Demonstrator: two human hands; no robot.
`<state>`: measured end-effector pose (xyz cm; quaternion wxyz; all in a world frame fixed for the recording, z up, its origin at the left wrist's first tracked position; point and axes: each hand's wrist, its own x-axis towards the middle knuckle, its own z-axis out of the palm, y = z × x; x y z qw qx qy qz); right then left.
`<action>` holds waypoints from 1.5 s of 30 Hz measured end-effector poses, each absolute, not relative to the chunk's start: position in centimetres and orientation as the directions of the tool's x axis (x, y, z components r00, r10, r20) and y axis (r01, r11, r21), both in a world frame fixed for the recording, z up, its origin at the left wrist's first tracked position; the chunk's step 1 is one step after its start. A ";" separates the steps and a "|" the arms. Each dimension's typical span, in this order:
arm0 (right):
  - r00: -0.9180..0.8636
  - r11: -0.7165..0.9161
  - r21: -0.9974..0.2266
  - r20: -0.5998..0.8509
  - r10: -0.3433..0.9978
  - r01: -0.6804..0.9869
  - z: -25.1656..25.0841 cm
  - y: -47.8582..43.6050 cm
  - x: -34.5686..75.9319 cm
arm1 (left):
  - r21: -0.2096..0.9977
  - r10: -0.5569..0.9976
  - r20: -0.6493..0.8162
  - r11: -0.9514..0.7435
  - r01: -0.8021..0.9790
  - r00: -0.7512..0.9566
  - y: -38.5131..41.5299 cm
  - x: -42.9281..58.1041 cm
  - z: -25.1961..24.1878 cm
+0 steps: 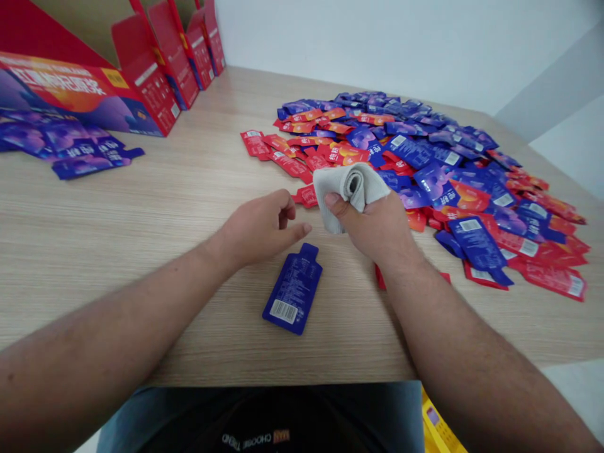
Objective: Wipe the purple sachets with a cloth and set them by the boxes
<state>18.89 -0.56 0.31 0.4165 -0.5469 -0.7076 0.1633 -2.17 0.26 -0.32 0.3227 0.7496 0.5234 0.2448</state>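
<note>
My right hand (377,226) is closed around a bunched grey cloth (346,185), held just above the wooden table (141,207). My left hand (259,226) hovers beside it, fingers loosely curled with the index finger stretched towards the cloth and nothing in it. A single blue spouted pouch (293,290) lies label-up on the table right below both hands, touched by neither.
A large heap of red and blue pouches (434,170) covers the table's right half. Open red cartons (155,69) stand at the back left, with several blue pouches (70,148) in front of them. Something yellow (438,428) sits below the front edge.
</note>
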 end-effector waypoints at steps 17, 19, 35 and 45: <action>-0.074 0.353 -0.675 0.405 0.911 0.648 0.3 -0.6 18.9 | 0.365 0.717 -0.308 -0.518 0.773 0.626 -2.5 -1.5 0.5; -0.078 0.356 -0.675 0.405 0.911 0.647 0.3 -0.6 18.9 | 0.392 0.722 -0.316 -0.491 0.778 0.615 -2.4 -1.5 0.6; -0.089 0.367 -0.658 0.416 0.905 0.657 0.4 -0.6 19.0 | 0.497 0.751 -0.279 -0.420 0.759 0.598 -3.3 -1.2 0.1; -0.137 0.393 -0.644 0.410 0.902 0.656 1.2 -0.8 19.7 | 0.806 0.945 -0.078 -0.128 0.578 0.318 0.0 -1.9 -1.2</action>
